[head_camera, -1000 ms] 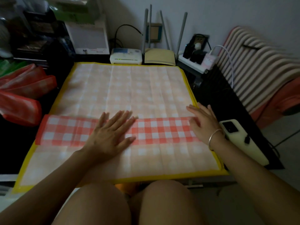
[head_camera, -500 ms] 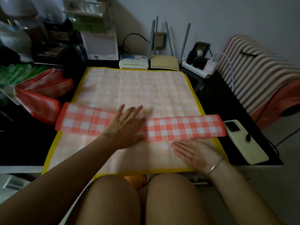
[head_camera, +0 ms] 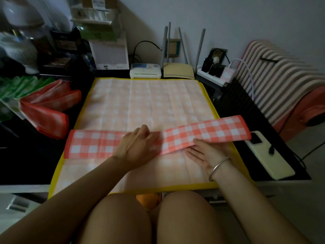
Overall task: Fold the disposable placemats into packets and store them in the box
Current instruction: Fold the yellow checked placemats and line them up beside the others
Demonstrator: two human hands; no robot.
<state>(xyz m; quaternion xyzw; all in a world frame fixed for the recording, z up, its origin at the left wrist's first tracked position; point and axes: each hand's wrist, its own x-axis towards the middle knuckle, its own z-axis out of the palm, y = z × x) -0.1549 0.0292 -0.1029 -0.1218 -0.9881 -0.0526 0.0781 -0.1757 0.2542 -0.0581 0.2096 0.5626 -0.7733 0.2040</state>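
A red-and-white checked placemat (head_camera: 207, 132), folded into a long strip, lies across a pale checked mat with a yellow border (head_camera: 149, 103). My left hand (head_camera: 139, 145) presses flat on the strip's middle. My right hand (head_camera: 209, 152) is palm up with straight fingers, its fingertips slid under the strip's right half, which lifts slightly off the mat. Several folded red checked placemats (head_camera: 51, 110) lie in a pile at the left.
A white power bank with a cable (head_camera: 269, 155) lies to the right of the mat. A white device (head_camera: 145, 73), a router, a power strip and stacked boxes stand at the back. Green packets sit at the far left. My knees are below the table's edge.
My right hand moved from on top of the strip's right end to below it, turned palm up and slid under it. The strip's right half has lifted. My left hand stayed at the middle.
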